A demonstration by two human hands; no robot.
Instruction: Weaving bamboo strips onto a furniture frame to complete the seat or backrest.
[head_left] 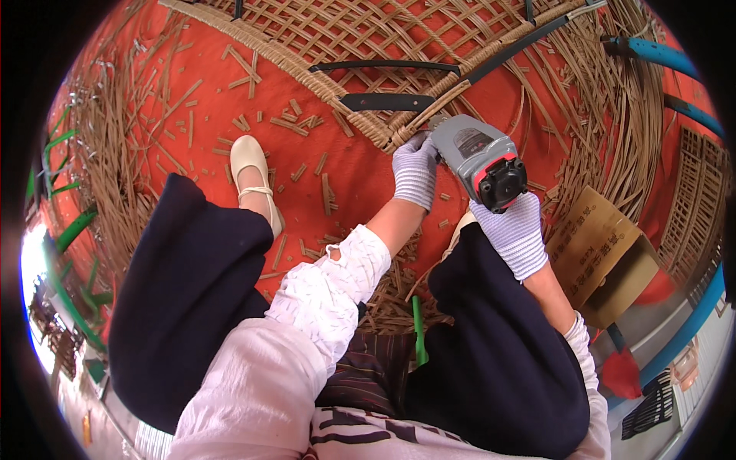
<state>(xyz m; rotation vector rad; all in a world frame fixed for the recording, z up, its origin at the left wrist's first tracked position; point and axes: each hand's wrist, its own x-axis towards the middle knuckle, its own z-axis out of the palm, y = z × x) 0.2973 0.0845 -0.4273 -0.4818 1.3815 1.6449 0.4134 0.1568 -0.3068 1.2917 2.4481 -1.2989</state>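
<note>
A woven rattan panel (307,67) on a frame lies ahead of me, its wrapped corner pointing toward me. My right hand (512,226), in a striped knit glove, grips a grey nail gun (469,147) with a red and black end cap. The gun's nose meets the panel near its corner. Close beside that nose is my left hand (415,170), gloved alike, its fingers closed at the corner edge. Its fingertips are partly hidden, so what they pinch cannot be made out. Two dark metal brackets (387,102) cross the corner.
Cut rattan pieces (326,192) litter the red floor covering (207,138). Long loose strands (115,153) heap at the left and right. An open cardboard box (594,245) stands by my right knee. Blue metal tubes (652,50) reach in from the right, green ones (75,230) stand at left.
</note>
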